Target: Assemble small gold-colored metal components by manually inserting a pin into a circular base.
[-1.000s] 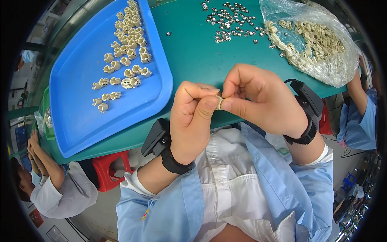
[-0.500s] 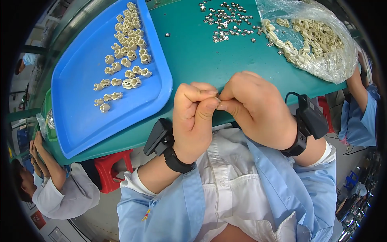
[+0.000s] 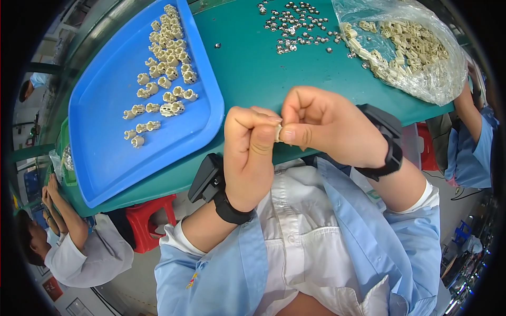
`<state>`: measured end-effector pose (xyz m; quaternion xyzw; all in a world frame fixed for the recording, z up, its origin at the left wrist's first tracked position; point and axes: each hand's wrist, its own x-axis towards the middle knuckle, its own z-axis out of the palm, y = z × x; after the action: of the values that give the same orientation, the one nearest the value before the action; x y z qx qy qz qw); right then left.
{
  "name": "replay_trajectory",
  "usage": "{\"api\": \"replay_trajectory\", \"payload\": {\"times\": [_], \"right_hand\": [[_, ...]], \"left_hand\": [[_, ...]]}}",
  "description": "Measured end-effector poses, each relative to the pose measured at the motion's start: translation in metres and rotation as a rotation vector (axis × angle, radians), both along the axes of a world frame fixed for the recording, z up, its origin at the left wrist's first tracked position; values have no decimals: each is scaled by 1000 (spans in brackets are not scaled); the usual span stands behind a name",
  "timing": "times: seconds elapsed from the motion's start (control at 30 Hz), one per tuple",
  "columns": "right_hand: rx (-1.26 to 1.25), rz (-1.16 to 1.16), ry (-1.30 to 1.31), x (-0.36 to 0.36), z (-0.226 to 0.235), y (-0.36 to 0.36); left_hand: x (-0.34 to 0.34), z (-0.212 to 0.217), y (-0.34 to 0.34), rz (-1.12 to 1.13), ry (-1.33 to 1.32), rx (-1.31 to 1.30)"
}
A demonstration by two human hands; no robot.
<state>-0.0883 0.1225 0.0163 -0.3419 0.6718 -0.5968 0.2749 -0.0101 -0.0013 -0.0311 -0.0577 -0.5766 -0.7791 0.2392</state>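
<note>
Between my two hands, at the near edge of the green table, is a small cream plastic part (image 3: pixel 278 133), mostly hidden by fingers. My left hand (image 3: pixel 247 152) pinches it between thumb and bent forefinger. The thumb of my right hand (image 3: pixel 329 129) presses against the part's right side, its forefinger arched above with the other fingers curled. Left of my hands, a blue tray (image 3: pixel 113 168) holds many cream ring-shaped plastic pieces (image 3: pixel 168 50), most of them gathered toward its far right corner. Small round shiny metal pieces (image 3: pixel 295 26) lie scattered on the table beyond my hands.
At the right, a clear plastic bag (image 3: pixel 437 89) lies open with cream plastic parts inside. A single metal piece (image 3: pixel 217 46) sits apart near the tray. Another person (image 3: pixel 87 247) sits at the left beside a red stool (image 3: pixel 150 224); one more is at the right.
My right hand has turned and opened up slightly, its forefinger lifting and its wrist shifting up and left. More of the cream part shows between my hands. The left hand has barely moved.
</note>
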Motion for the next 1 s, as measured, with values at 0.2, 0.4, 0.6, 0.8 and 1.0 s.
{"api": "replay_trajectory", "payload": {"times": [0.2,0.4,0.6,0.8,1.0], "right_hand": [[-77,-182,95,12,-3,-6],[-52,-178,451,11,-1,-5],[17,-226,252,10,4,-10],[69,-198,112,11,7,-13],[-78,-288,180,19,-2,-15]], "left_hand": [[-2,9,1,-76,-123,342],[-2,10,1,-87,-126,356],[-4,10,2,-49,-150,324],[-2,6,4,35,-144,266],[-2,7,3,6,-119,276]]}}
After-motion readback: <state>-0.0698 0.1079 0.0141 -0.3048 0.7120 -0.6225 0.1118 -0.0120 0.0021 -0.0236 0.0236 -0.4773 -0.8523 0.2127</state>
